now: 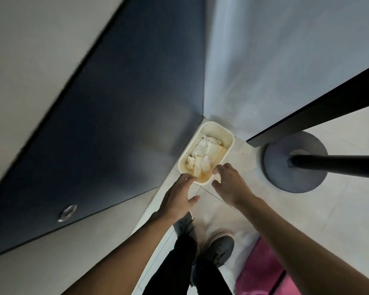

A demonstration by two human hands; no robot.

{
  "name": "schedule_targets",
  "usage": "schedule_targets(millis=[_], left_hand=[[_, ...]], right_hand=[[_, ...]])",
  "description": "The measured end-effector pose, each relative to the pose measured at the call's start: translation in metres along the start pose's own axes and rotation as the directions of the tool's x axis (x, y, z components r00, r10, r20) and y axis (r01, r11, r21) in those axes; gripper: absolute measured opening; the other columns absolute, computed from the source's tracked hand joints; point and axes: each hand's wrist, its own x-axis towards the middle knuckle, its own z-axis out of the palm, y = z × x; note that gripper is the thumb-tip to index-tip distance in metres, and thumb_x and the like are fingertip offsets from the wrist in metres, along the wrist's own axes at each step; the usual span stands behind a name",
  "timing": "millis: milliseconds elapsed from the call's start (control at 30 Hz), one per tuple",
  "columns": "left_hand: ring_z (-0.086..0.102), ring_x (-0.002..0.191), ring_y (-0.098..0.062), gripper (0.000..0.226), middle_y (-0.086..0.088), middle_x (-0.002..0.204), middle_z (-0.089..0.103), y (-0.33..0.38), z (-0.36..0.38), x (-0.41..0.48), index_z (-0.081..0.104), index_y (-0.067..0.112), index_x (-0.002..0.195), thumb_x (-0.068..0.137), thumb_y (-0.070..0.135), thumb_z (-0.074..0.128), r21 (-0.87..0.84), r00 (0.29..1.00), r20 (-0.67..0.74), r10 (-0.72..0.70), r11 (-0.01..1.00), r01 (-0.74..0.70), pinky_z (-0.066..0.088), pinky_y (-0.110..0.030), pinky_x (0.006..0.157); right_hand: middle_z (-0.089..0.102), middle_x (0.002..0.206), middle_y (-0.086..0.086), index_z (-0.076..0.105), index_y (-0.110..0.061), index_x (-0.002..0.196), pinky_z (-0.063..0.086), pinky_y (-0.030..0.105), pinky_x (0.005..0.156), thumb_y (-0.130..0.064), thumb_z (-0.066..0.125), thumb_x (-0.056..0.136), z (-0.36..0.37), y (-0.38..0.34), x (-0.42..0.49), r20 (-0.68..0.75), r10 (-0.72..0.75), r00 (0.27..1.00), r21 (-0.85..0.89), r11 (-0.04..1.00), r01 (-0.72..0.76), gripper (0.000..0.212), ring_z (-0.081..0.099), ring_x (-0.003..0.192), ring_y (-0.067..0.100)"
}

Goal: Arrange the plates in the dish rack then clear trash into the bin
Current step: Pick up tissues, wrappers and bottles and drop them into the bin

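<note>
A cream rectangular container (208, 133) with rounded corners sits low in the corner by the floor. Crumpled white paper (202, 154) lies inside it, and an orange stain marks its near end. My left hand (177, 201) reaches down with straight fingers, the tips touching the container's near left corner. My right hand (230, 186) hovers at the near right corner, fingers loosely bent, one fingertip at the rim. Neither hand grips anything. I cannot tell whether the container rests on the floor.
A dark blue panel (115, 124) with a round metal fitting (67, 212) runs along the left, meeting a grey wall (275, 60). A black pole on a round base (294, 162) stands at right. My shoes (219, 250) and a pink thing (262, 271) lie below.
</note>
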Motion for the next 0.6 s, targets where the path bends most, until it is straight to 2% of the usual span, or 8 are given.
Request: schedule_targets(millis=[100, 233, 367, 467, 600], left_hand=[[0.064, 0.092, -0.01, 0.026, 0.006, 0.121, 0.062, 0.034, -0.036, -0.038, 0.065, 0.019, 0.117, 0.091, 0.019, 0.067, -0.117, 0.999, -0.023, -0.032, 0.993, 0.029, 0.053, -0.03, 0.083], [0.065, 0.081, -0.015, 0.012, 0.007, 0.099, 0.067, 0.08, -0.079, -0.095, 0.069, 0.017, 0.101, 0.092, 0.01, 0.064, -0.242, 0.994, -0.089, -0.065, 0.969, 0.042, 0.056, -0.034, 0.08], [0.063, 0.069, -0.009, 0.015, 0.008, 0.085, 0.068, 0.124, -0.12, -0.153, 0.07, 0.019, 0.093, 0.093, 0.009, 0.06, -0.276, 0.992, -0.11, -0.06, 0.961, 0.028, 0.056, -0.03, 0.075], [0.068, 0.071, -0.016, 0.014, 0.011, 0.08, 0.067, 0.15, -0.143, -0.192, 0.072, 0.015, 0.095, 0.092, 0.01, 0.059, -0.29, 0.996, -0.084, -0.043, 0.957, 0.017, 0.059, -0.036, 0.076], [0.07, 0.072, -0.017, 0.018, 0.011, 0.079, 0.069, 0.175, -0.165, -0.235, 0.071, 0.023, 0.09, 0.09, 0.013, 0.057, -0.32, 0.992, -0.118, -0.049, 0.947, 0.008, 0.06, -0.042, 0.072]], right_hand=[[0.058, 0.112, 0.008, 0.065, -0.011, 0.109, 0.046, 0.034, 0.089, -0.016, 0.053, 0.092, -0.025, -0.023, -0.048, -0.009, -0.017, 1.0, 0.006, 1.0, 0.017, 0.022, 0.058, 0.104, 0.026], [0.064, 0.098, 0.011, 0.065, -0.006, 0.093, 0.047, 0.035, 0.08, -0.013, 0.048, 0.091, -0.06, -0.058, -0.113, -0.006, -0.019, 1.0, 0.003, 1.0, 0.019, 0.018, 0.059, 0.095, 0.029], [0.068, 0.096, 0.017, 0.066, -0.004, 0.09, 0.039, 0.028, 0.072, -0.011, 0.049, 0.091, -0.09, -0.092, -0.179, -0.071, -0.018, 0.997, 0.088, 0.996, 0.024, 0.018, 0.06, 0.092, 0.034], [0.069, 0.097, 0.018, 0.067, -0.004, 0.091, 0.037, 0.027, 0.072, -0.012, 0.049, 0.09, -0.101, -0.116, -0.227, -0.088, -0.026, 0.996, 0.114, 0.993, 0.036, 0.02, 0.06, 0.093, 0.034], [0.071, 0.09, 0.011, 0.068, -0.008, 0.09, 0.045, 0.029, 0.072, -0.014, 0.053, 0.089, -0.109, -0.138, -0.278, -0.135, -0.072, 0.988, 0.125, 0.988, 0.089, 0.017, 0.063, 0.086, 0.027]])
